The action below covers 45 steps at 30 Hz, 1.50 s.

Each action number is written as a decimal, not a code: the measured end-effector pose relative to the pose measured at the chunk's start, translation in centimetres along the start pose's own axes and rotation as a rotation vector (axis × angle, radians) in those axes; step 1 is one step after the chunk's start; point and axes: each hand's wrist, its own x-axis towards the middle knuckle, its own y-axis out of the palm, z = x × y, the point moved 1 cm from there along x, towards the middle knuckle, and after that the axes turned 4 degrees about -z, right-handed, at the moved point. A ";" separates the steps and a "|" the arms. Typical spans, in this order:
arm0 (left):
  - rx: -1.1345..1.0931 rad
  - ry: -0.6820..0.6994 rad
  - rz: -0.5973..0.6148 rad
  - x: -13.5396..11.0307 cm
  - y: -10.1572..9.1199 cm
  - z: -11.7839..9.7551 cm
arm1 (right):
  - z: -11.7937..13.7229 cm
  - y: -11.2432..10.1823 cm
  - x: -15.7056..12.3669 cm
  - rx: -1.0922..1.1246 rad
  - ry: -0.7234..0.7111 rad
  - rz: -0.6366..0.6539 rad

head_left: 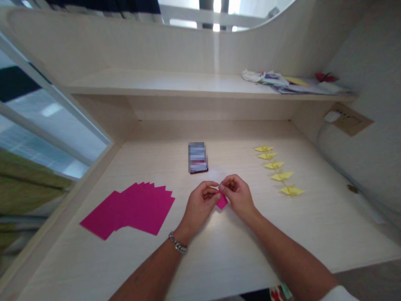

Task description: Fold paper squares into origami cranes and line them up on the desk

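Between my two hands is a small folded piece of pink paper [222,202], held just above the middle of the desk. My left hand [203,202] pinches its left side between thumb and fingers. On the right side, the thumb and forefinger of my right hand [238,195] close on its upper part. Fingers cover the top of the paper, so its exact folds are hidden. Flat on the desk to the left lies a fanned stack of pink paper sheets [140,209]. A row of several yellow paper cranes [282,176] stands to the right.
Beyond my hands lies a phone [197,158] with a blurred screen. A shelf [163,90] crosses the back, bearing a pile of papers [291,82]. At the right wall, a cable [326,152] runs from a socket [352,119]. A window frame [59,100] borders the left.
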 end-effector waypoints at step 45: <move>0.264 0.058 -0.231 0.9 -1.8 -2.0 | -0.9 0.7 -1.1 -0.190 0.289 0.381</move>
